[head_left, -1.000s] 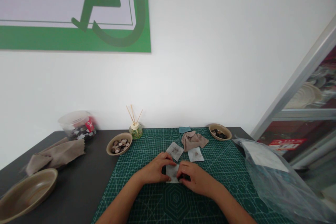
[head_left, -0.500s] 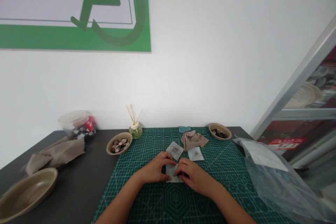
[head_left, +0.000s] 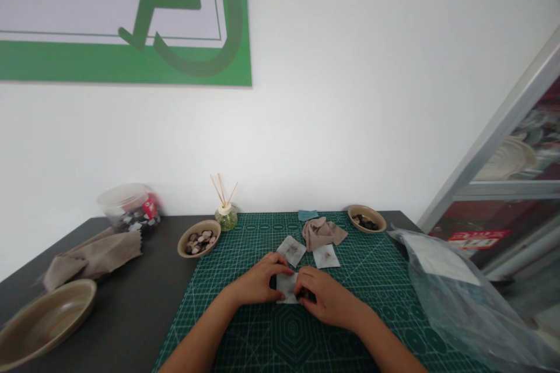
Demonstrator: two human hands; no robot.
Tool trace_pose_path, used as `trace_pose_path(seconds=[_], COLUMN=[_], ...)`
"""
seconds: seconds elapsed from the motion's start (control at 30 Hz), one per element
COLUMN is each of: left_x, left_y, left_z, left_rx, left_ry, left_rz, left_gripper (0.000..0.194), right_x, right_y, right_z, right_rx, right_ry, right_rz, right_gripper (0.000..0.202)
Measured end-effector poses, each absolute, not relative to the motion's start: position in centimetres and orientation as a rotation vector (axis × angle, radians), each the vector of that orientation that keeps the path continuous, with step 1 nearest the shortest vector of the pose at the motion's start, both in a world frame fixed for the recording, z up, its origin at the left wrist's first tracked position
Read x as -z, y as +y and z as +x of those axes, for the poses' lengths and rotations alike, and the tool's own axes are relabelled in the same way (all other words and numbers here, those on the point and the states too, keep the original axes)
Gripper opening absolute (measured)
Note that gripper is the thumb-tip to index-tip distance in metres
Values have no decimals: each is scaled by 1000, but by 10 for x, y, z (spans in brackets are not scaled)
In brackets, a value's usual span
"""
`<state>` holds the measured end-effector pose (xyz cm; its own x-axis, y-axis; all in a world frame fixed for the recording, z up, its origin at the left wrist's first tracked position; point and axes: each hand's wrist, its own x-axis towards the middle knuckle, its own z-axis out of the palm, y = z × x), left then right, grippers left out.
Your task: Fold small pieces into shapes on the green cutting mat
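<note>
A small white square sheet point(head_left: 287, 287), of cloth or paper, lies flat on the green cutting mat point(head_left: 245, 326). My left hand point(head_left: 259, 281) rests at its left side, thumb and forefinger apart and touching its near and far edges. Over the right part of the sheet, my right hand point(head_left: 322, 294) has its fingers curled together in a pinch. Something dark shows below those fingers, too hidden to name. Just beyond are two more white squares with dark smudges, the left one point(head_left: 291, 251) and the right one point(head_left: 326, 256).
Behind the squares lies a crumpled beige cloth point(head_left: 321, 233). Bowls of small dark and pale pieces stand at left point(head_left: 182, 247) and right point(head_left: 366, 208). A reed diffuser point(head_left: 226, 217), plastic jar point(head_left: 129, 204), brown cloth point(head_left: 96, 253), large bowl point(head_left: 48, 317) and plastic bag point(head_left: 459, 297) surround the mat.
My right hand has shifted slightly right, uncovering a little more of the white sheet. My left hand has barely moved.
</note>
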<state>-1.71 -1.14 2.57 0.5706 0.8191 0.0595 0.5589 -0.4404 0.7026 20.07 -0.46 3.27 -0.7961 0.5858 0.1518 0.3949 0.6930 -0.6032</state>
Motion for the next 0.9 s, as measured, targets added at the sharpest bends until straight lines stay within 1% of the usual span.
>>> trace_pose_path(seconds=[0.23,0.4,0.57,0.73,0.9], left_x=[-24,-25,-25,-24,-24], left_y=[-11,-11,-11,-11,-11], left_z=[-18,-18,-17,-18,-18], left_rx=[-534,-530,-519,-515,-516], left_ry=[1095,1089,1101,1097,1096], left_rz=[2160,2164,2163,2158,2161], left_gripper=[52,52,53,54,52], right_x=[-30,-30,-29,-28,-28], right_y=[-4,-3,-3,-3,-3], right_z=[199,198,197,199,198], right_rx=[-740,-786,-773,-811,-762], right_ry=[-2550,-2598,-2554,-2577,-2553], right_rz=[-798,-721,-786,-727,-773], right_gripper=[21,18,21,19,21])
